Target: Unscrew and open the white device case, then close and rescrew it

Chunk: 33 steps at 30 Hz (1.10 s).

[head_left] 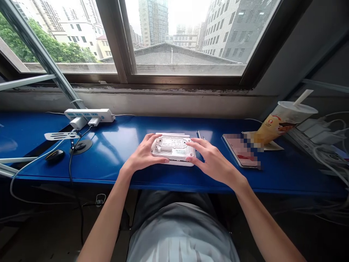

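Note:
A white rectangular device, with vent holes and printed labels on its upper face, lies on the blue table in front of me. My left hand grips its left end, thumb along the near edge and fingers at the far corner. At the right end, my right hand holds it with the thumb on the near corner and fingers on the top. Thin dark tools lie just beyond my right hand, partly hidden by it.
A power strip with plugs, cables and a black mouse sit at left. To the right are a phone, a drink cup with a straw, and white adapters. A window is behind the table.

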Each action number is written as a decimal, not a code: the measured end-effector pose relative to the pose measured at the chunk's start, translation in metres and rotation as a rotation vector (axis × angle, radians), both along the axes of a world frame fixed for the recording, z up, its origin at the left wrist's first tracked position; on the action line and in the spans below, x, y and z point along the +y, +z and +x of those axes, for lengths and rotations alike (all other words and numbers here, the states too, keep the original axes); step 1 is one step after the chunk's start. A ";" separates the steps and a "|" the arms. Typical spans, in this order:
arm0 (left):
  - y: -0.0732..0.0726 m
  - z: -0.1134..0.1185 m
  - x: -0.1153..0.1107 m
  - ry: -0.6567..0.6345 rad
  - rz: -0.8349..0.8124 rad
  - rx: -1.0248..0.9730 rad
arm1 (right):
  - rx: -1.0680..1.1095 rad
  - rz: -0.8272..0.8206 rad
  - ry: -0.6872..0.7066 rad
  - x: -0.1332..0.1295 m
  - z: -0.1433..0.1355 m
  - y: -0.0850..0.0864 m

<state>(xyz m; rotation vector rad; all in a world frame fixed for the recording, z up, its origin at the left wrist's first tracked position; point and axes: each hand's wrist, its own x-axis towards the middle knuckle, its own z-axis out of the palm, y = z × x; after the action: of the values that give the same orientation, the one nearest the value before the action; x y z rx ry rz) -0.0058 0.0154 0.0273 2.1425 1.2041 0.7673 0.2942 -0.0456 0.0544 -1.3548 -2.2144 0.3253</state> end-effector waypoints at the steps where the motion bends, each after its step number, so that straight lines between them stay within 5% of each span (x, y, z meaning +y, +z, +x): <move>1: 0.000 0.000 -0.001 0.008 0.006 -0.002 | -0.015 -0.015 -0.004 0.000 -0.001 -0.002; 15: 0.004 0.007 -0.004 0.089 0.197 -0.054 | -0.073 -0.040 0.028 0.002 0.002 -0.004; 27: 0.010 0.014 -0.009 0.117 0.356 -0.244 | -0.218 0.465 -0.062 0.010 -0.041 -0.024; 33: 0.021 0.027 -0.019 0.099 0.631 -0.292 | 0.073 0.612 -0.049 0.017 -0.036 -0.030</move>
<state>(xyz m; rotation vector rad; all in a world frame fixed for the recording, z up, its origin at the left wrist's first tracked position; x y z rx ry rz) 0.0208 -0.0033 0.0481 2.3347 1.0010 1.6141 0.2583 -0.0286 0.0239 -1.0314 -1.9797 -0.2995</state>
